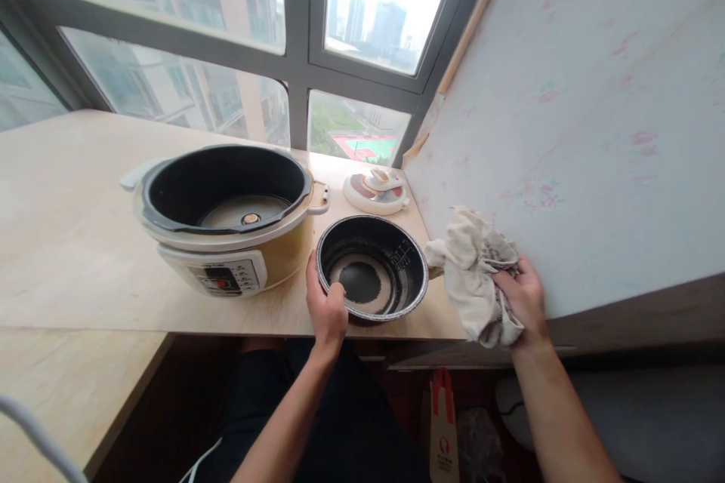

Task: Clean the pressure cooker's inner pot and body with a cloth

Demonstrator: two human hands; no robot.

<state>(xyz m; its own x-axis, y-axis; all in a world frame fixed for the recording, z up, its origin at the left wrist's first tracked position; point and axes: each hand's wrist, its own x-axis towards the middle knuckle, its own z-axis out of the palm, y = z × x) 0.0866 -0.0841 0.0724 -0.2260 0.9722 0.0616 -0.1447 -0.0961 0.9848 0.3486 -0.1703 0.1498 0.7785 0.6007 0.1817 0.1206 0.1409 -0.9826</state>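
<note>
My left hand point(327, 309) grips the near-left rim of a round black inner pot point(371, 268), thumb over the edge and fingers along the outside. Worn, pale rings show on the pot's floor, and markings run up its right inner wall. To the right, my right hand point(524, 298) is closed on a crumpled off-white cloth point(481, 275), held apart from the pot. Left of the pot stands the pressure cooker body point(283, 241), lidless, with a dark interior and a control panel in front. Its lid point(377, 191) lies behind the pot.
The light wooden counter point(68, 241) runs along grey-framed windows point(297, 45). A pale flowered wall point(594, 113) closes off the right side. Below the counter edge are a paper bag point(442, 430) and a clear plastic bag point(480, 445). A pale cable point(39, 438) crosses the lower left.
</note>
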